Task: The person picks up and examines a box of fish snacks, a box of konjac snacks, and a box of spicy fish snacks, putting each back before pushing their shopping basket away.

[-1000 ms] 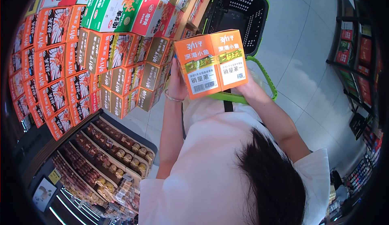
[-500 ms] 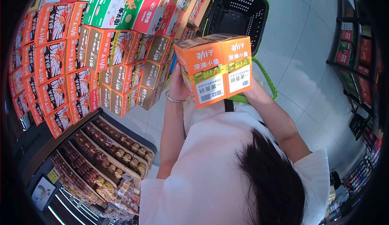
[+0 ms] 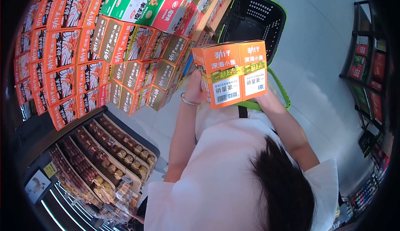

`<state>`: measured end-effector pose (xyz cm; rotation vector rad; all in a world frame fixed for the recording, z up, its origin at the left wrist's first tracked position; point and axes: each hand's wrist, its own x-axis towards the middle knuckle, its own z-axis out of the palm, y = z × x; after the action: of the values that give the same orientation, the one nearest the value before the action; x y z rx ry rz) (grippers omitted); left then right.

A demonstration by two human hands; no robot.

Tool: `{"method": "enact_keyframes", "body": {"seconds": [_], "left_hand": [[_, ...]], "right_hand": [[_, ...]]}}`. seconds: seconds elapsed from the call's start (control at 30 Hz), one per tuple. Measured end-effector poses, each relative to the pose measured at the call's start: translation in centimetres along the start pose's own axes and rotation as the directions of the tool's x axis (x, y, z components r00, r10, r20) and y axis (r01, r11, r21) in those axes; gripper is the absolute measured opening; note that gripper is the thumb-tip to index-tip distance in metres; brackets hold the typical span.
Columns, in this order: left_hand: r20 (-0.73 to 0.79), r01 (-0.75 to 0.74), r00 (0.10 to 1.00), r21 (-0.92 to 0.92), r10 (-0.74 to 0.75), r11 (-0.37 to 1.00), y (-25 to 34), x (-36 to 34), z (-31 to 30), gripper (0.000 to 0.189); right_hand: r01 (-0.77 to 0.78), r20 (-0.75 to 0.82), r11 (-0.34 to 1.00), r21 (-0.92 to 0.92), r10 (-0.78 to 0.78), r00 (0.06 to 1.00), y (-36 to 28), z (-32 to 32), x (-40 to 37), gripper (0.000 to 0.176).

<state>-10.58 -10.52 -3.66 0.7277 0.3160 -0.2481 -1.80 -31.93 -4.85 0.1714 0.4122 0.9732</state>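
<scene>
Two orange snack boxes [image 3: 225,66], with a green band and a white printed panel with a barcode, stand side by side in front of my body. My left hand [image 3: 194,86] grips their left side, its fingers partly hidden behind the cardboard. At the lower right corner is my right hand [image 3: 265,99], its fingers hidden under or behind the boxes. Just beyond the boxes lies a black shopping basket [image 3: 261,11] with a green rim. Its green handle [image 3: 286,95] reaches round to the right of my right hand, overlapped by the boxes and my forearm in this view.
A tall stack of orange snack boxes [image 3: 62,48] fills the left, with green and white boxes [image 3: 135,2] on top. Below it, a tiered display [image 3: 104,147] holds packaged food. A dark shelf unit [image 3: 354,43] runs along the right, across the tiled floor [image 3: 316,60].
The whole view has shifted, so the boxes, both hands, the basket and the stack sit further right. Both hands keep their hold on the boxes, whose printed faces look more level now.
</scene>
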Motion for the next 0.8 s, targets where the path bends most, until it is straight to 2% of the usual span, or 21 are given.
{"method": "enact_keyframes", "body": {"seconds": [0.07, 0.13, 0.17, 0.2, 0.23, 0.3, 0.33, 0.43, 0.47, 0.6, 0.63, 0.67, 0.73, 0.8], "left_hand": [[0.044, 0.028, 0.999, -0.141, -0.022, 0.99, -0.6, -0.1, -0.9, 0.059], [-0.068, 0.049, 0.995, -0.325, -0.075, 0.944, -0.5, -0.1, -0.7, 0.058], [-0.105, 0.016, 0.993, -0.387, -0.061, 0.922, -0.5, -0.3, -0.8, 0.058], [-0.145, -0.054, 0.989, -0.433, -0.011, 0.9, -0.7, -0.5, -0.8, 0.058], [-0.19, -0.127, 0.981, -0.453, 0.043, 0.882, -0.6, -1.2, -1.0, 0.059], [-0.29, -0.289, 0.943, -0.458, 0.165, 0.841, -0.1, -3.4, -1.3, 0.059], [-0.345, -0.366, 0.912, -0.437, 0.222, 0.822, 0.2, -4.8, -1.4, 0.059], [-0.491, -0.603, 0.766, -0.321, 0.416, 0.731, 2.1, -9.9, -2.0, 0.06], [-0.524, -0.673, 0.701, -0.262, 0.484, 0.692, 2.9, -11.6, -2.0, 0.06], [-0.566, -0.868, 0.404, 0.01, 0.718, 0.496, 7.5, -17.2, -2.2, 0.061], [-0.555, -0.9, 0.326, 0.066, 0.765, 0.431, 8.7, -18.4, -1.8, 0.062], [-0.422, -0.926, 0.355, -0.038, 0.834, 0.375, 10.6, -17.7, 1.3, 0.055], [-0.152, -0.912, 0.411, -0.075, 0.899, 0.404, 11.9, -19.6, -1.6, 0.06], [-0.298, -0.899, 0.239, 0.293, 0.924, 0.327, 12.0, -19.9, -1.6, 0.063]], "right_hand": [[-0.051, -0.081, 0.997, 0.051, 0.055, 0.995, -0.2, 0.6, 0.0, 0.045], [-0.088, -0.033, 0.995, 0.054, 0.09, 0.995, 0.2, 2.0, 0.3, 0.046], [-0.035, -0.229, 0.991, -0.133, 0.004, 0.973, 0.3, 2.4, 0.6, 0.046], [-0.016, -0.393, 0.946, -0.324, -0.119, 0.912, 0.7, 2.9, 0.8, 0.046], [-0.066, -0.446, 0.929, -0.364, -0.112, 0.888, 1.5, 4.6, 0.5, 0.046], [-0.134, -0.452, 0.917, -0.375, -0.054, 0.891, 0.5, 1.5, 0.8, 0.046], [-0.191, -0.465, 0.902, -0.387, -0.012, 0.885, 0.2, 1.1, 1.0, 0.046], [-0.239, -0.45, 0.828, -0.507, -0.018, 0.893, 0.1, 2.1, 0.6, 0.043], [-0.267, -0.461, 0.782, -0.563, -0.028, 0.887, 0.2, 2.3, 0.6, 0.042], [-0.269, -0.456, 0.782, -0.562, -0.022, 0.89, 0.1, 2.7, 0.5, 0.04], [-0.269, -0.45, 0.785, -0.558, -0.014, 0.893, 0.0, 2.5, 0.6, 0.039], [-0.273, -0.45, 0.784, -0.558, -0.01, 0.893, -0.1, 2.4, 0.6, 0.039], [-0.271, -0.439, 0.794, -0.544, 0.006, 0.899, -0.2, 2.3, 0.7, 0.038], [-0.274, -0.452, 0.791, -0.547, -0.004, 0.892, -0.2, 2.1, 0.8, 0.038]]}}
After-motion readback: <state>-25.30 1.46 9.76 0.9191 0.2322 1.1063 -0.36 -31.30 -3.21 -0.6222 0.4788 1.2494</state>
